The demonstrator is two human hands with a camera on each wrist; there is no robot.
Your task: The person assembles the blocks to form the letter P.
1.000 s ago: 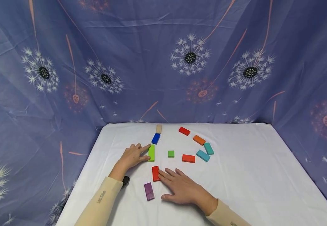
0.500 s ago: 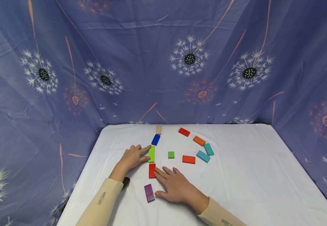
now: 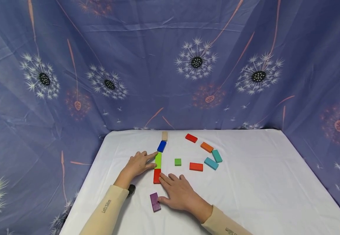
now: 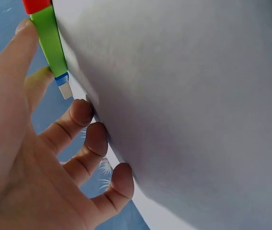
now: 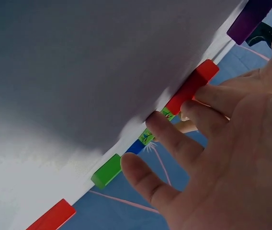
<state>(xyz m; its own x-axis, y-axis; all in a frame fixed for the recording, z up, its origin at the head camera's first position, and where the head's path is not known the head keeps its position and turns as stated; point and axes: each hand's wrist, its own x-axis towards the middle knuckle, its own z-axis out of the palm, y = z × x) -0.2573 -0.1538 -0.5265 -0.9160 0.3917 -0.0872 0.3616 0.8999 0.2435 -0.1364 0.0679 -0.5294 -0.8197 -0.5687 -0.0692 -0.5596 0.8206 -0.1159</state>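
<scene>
White cloth covers the bench (image 3: 246,182). Since a second ago, the right hand (image 3: 178,195), fingers flat, has pushed the red wooden block (image 3: 157,176) against the lime green block (image 3: 158,160), which the open left hand (image 3: 136,164) steadies.

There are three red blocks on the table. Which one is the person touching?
The red block nearest the person, butted end to end against the lime green block. The right hand has its fingertips on it; the other two red blocks lie untouched farther right.

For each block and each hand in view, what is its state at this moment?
left hand: open, fingertips touch the lime block
right hand: open, fingers touch the red block
lime block: flat, end against the red block
red block: flat
purple block: flat, beside the right thumb
blue block: flat
</scene>
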